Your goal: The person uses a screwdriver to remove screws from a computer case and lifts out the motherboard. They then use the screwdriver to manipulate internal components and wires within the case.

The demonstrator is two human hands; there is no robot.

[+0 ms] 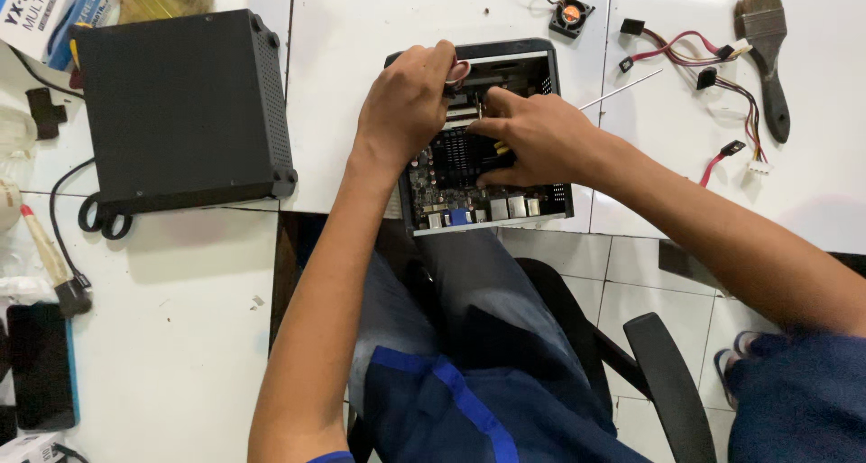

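A small open computer case (548, 66) lies at the edge of the white table, its circuit board (451, 170) and rear ports facing me. My left hand (406, 102) reaches into the top of the case, fingers closed around a tool with a reddish looped handle (458, 69). My right hand (537, 138) rests over the board's right side, pinching a small yellow and black tool (499, 147). The two hands nearly touch above the board. The tool tips are hidden.
A black case cover (180, 102) sits to the left. A small fan (571, 14), a thin metal rod (622, 88), red wiring (713, 66) and a paint brush (767, 48) lie to the right. A phone (41, 364) is at bottom left, a chair arm (667, 382) below.
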